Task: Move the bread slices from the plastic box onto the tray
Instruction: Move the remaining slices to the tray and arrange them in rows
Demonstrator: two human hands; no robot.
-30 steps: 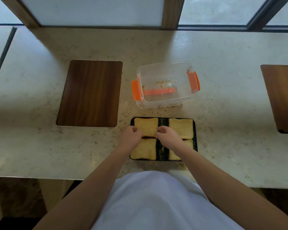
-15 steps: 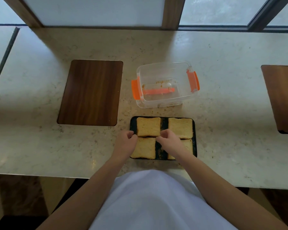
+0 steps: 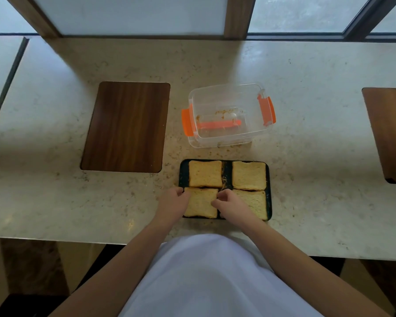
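Observation:
A black tray [image 3: 269,179] lies near the counter's front edge with several bread slices on it, two at the back [image 3: 205,174] [image 3: 249,175] and two at the front. My left hand [image 3: 172,203] pinches the left edge of the front-left slice [image 3: 201,203]. My right hand [image 3: 231,203] pinches that slice's right edge and partly covers the front-right slice [image 3: 256,202]. The clear plastic box [image 3: 229,97] with orange clips stands behind the tray and holds only crumbs.
A dark wooden board [image 3: 126,126] is set into the stone counter [image 3: 55,197] to the left of the box. Another wooden board [image 3: 391,133] lies at the right edge. Window frames run along the back. Crumbs lie around the box.
Both hands have drawn back from the rear-left slice toward me and now hold the edges of the front-left slice. The rear slices lie uncovered.

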